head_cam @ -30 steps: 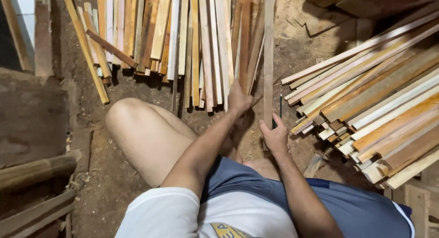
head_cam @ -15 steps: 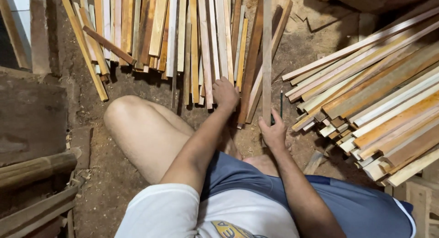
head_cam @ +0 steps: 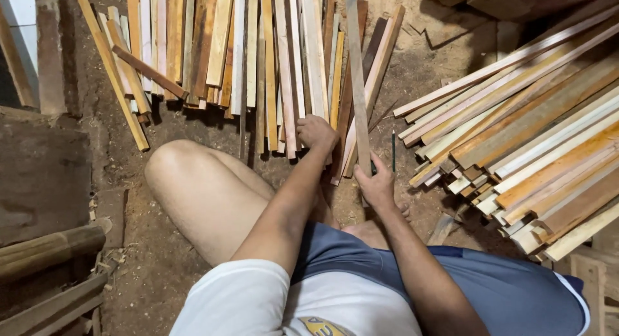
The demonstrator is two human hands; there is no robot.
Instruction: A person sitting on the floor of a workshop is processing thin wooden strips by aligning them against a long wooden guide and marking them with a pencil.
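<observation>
My right hand [head_cam: 376, 184] has its fingers wrapped around the near end of 1 long wooden slat [head_cam: 356, 78], which lies over the front pile of slats [head_cam: 258, 59] on the dirt floor [head_cam: 116, 181]. My left hand [head_cam: 317, 131] curls its fingers around slat ends there. I judge the slat light and stiff but splintery, and easier to control gripped nearer its middle.

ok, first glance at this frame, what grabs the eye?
Wood everywhere: a fan of thin slats lies on the dirt floor straight ahead, and a bigger heap of slats fills the right side. In the middle, the right hand grips one long grey slat that points away from the person, while the left hand rests on the ends of the fan.
</observation>
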